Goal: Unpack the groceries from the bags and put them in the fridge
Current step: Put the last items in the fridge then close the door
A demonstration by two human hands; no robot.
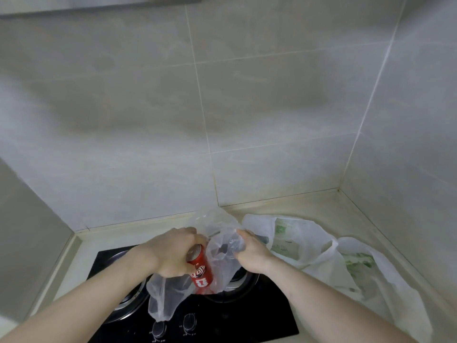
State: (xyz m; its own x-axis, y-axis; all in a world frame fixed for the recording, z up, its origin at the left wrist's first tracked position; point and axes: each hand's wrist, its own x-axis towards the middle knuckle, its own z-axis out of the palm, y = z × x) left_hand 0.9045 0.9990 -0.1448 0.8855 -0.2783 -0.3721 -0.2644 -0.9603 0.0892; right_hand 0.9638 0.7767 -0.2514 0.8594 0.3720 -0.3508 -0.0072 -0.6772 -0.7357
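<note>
Red can [201,271]: white lettering, silver top, tilted with top up-left, lower end inside the clear bag, held above the black hob. Clear plastic bag [222,253]: thin, crumpled, mouth open around the can, a loose tail hanging at lower left. White plastic bags [321,256]: green print, slumped and creased on the pale counter just right of the hob, contents not discernible.

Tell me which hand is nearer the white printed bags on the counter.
Right. The right hand grips the clear bag just beside the white bags; the left hand holds the red can farther left.
</note>
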